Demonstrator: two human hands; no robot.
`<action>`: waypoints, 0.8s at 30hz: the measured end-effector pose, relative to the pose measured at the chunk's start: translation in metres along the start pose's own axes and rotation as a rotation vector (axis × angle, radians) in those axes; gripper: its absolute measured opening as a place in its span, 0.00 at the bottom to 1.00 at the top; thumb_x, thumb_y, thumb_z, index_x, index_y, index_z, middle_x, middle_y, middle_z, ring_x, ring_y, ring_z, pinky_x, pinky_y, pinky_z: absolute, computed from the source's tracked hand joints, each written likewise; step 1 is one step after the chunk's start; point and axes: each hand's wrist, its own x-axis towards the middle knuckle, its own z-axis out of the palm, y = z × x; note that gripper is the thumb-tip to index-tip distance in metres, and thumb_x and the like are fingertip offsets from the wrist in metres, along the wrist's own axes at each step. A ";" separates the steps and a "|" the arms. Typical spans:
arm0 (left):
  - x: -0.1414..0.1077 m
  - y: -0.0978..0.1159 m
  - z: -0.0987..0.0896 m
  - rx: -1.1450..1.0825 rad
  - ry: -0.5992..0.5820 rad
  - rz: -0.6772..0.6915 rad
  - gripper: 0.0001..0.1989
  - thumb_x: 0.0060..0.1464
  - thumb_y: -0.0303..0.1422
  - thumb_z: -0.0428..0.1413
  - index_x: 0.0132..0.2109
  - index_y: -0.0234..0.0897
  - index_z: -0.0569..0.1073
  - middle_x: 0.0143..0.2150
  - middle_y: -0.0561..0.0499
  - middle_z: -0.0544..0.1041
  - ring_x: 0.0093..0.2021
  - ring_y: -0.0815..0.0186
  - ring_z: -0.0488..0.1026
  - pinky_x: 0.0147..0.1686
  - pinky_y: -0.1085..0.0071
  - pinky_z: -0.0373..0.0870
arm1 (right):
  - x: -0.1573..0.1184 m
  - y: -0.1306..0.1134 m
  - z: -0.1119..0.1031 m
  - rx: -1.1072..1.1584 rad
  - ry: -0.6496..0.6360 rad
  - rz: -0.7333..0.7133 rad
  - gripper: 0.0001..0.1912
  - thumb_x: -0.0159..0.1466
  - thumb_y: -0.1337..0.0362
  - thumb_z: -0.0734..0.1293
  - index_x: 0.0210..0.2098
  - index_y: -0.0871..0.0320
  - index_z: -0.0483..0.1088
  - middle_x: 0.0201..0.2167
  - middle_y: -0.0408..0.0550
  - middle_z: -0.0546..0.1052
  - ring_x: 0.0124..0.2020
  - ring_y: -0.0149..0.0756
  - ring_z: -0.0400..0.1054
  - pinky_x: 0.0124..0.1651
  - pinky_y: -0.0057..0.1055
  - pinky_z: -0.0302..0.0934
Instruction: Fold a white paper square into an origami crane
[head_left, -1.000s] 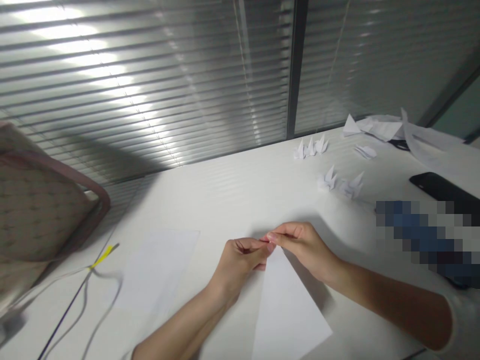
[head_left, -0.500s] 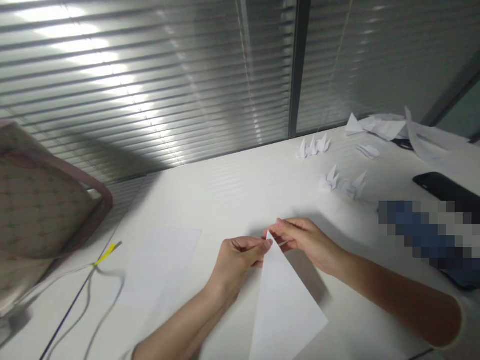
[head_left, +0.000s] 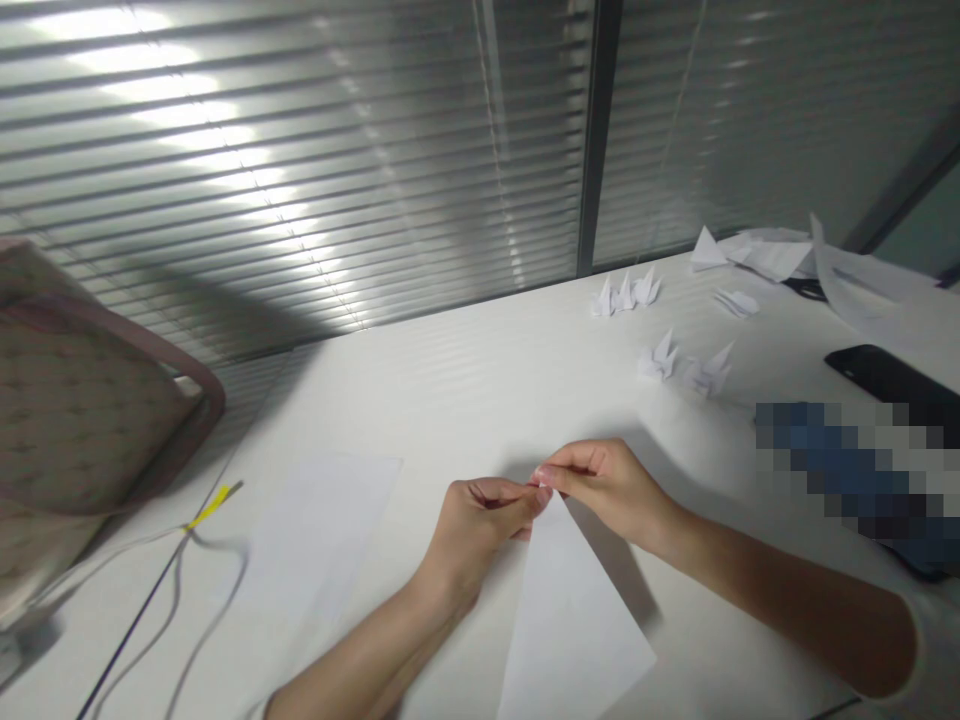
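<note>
A folded white paper sheet point(head_left: 574, 620) narrows to a point at its far end, low in the middle of the view. My left hand point(head_left: 487, 515) pinches it near that point, thumb on top. From the right, my right hand point(head_left: 600, 480) has its thumb and fingers closed on the very tip. The fingertips of both hands nearly meet there and hide the tip itself. Another flat white sheet point(head_left: 322, 530) lies on the table left of my left hand.
Several folded paper figures point(head_left: 660, 357) stand at the back right, near loose papers point(head_left: 772, 255). A black phone point(head_left: 892, 375) and a blurred-out item point(head_left: 855, 470) lie right. At left are a bag point(head_left: 82, 400) and a cable with a yellow tie point(head_left: 212, 508).
My right hand's fingers have closed onto the paper's tip. The tip has come slightly nearer to me, and my left hand has shifted very little.
</note>
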 end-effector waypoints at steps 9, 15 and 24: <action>0.002 -0.003 0.000 0.001 0.014 -0.011 0.11 0.37 0.38 0.68 0.23 0.33 0.80 0.18 0.55 0.69 0.23 0.73 0.59 0.24 0.76 0.60 | -0.001 0.002 0.002 -0.037 0.001 -0.048 0.10 0.60 0.60 0.67 0.30 0.58 0.78 0.29 0.46 0.80 0.34 0.36 0.73 0.38 0.31 0.64; 0.003 -0.005 0.000 0.006 0.002 -0.020 0.11 0.35 0.38 0.68 0.20 0.34 0.78 0.16 0.57 0.66 0.21 0.75 0.58 0.23 0.78 0.60 | -0.001 0.005 0.003 -0.028 0.016 -0.009 0.08 0.57 0.61 0.69 0.28 0.59 0.77 0.27 0.46 0.80 0.31 0.35 0.73 0.35 0.30 0.65; -0.003 -0.008 0.006 0.010 -0.098 -0.107 0.12 0.40 0.40 0.67 0.27 0.33 0.81 0.25 0.48 0.79 0.26 0.67 0.72 0.29 0.73 0.69 | 0.003 -0.003 -0.006 0.008 0.130 -0.007 0.07 0.57 0.61 0.68 0.28 0.58 0.76 0.30 0.47 0.81 0.33 0.36 0.74 0.38 0.31 0.65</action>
